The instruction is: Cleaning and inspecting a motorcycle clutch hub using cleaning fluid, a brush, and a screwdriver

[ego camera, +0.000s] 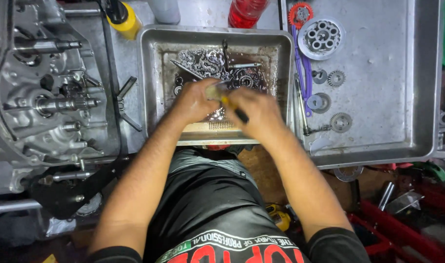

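Over the wash pan [151, 73], my left hand [195, 100] is clenched in a grip on a small part [213, 91]. My right hand [256, 111] grasps a black-handled brush [234, 111] against it. Gears [340, 122] lie right of the pan.

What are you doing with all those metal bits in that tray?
A person is working over a metal tray of dirty liquid that holds a chain and small engine parts. The left hand grips a small part, too blurred to name, while the right hand holds a dark-handled brush against it. Cleaner gears and a clutch hub lie in a second tray to the right. An open engine case sits left.
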